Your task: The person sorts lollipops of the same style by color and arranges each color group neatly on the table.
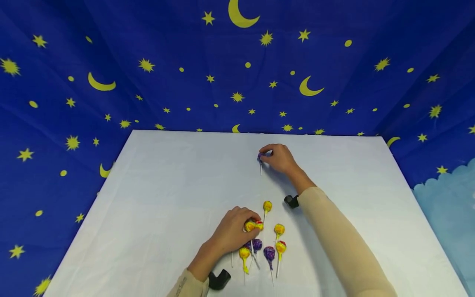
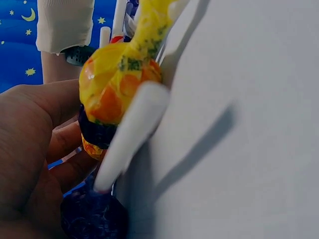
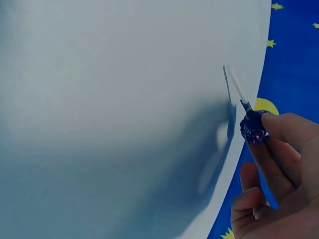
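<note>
My right hand (image 1: 281,159) pinches a purple-wrapped lollipop (image 3: 255,127) by its head, between thumb and fingertips, near the table's far edge. Its white stick (image 3: 238,85) points back toward the near side. Lower down, my left hand (image 1: 235,231) has its fingers and thumb curled around a yellow lollipop (image 1: 250,225) with another yellow-and-red one (image 1: 259,225) beside it. Below that hand lie purple lollipops (image 1: 257,245) and a yellow one (image 1: 244,253). In the left wrist view, a yellow head (image 2: 117,82) and a white stick (image 2: 132,134) stand before the fingers, partly hiding their grip.
Right of the left hand lie yellow lollipops (image 1: 267,206), (image 1: 279,229), a yellow-red one (image 1: 281,247) and a purple one (image 1: 269,253). They rest on a white table (image 1: 178,177). Black wrist devices (image 1: 291,201) show at both sleeves. A starry blue cloth (image 1: 163,41) hangs behind.
</note>
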`<state>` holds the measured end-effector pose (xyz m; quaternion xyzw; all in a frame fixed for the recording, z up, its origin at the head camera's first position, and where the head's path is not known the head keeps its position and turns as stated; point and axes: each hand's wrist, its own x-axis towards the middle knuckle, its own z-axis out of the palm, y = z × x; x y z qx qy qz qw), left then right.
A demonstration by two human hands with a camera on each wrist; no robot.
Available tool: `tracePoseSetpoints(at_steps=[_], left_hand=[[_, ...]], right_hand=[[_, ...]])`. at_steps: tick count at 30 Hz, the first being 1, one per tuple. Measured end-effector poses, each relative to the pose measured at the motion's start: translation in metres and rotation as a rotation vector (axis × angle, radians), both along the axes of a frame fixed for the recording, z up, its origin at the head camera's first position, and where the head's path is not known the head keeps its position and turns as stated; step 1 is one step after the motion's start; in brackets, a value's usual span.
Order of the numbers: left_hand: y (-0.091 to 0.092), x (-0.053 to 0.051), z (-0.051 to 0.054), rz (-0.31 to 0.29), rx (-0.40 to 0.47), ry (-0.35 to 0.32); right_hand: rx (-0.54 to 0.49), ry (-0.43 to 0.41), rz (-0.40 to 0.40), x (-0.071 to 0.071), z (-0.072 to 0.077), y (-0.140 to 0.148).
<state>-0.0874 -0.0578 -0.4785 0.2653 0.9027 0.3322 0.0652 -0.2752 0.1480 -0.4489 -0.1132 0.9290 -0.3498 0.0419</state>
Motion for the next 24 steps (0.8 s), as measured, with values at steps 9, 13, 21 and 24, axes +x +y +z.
tracePoseSetpoints(at_steps=[9, 13, 21, 24], left_hand=[[0.0000, -0.0015, 0.0015, 0.008, 0.006, 0.002], [0.0007, -0.0007, 0.0008, 0.012, 0.009, 0.006], [0.0006, -0.0002, -0.0003, 0.005, 0.013, 0.016], [0.0002, -0.0005, -0.0006, 0.007, 0.014, 0.027]], right_hand=[[0.003, -0.017, 0.003, -0.0068, -0.0015, -0.0024], [0.007, -0.013, -0.013, -0.0085, -0.0039, -0.0016], [0.013, -0.034, 0.002, -0.0071, -0.0048, 0.0036], [0.013, -0.039, 0.010, -0.0064, -0.0040, 0.0033]])
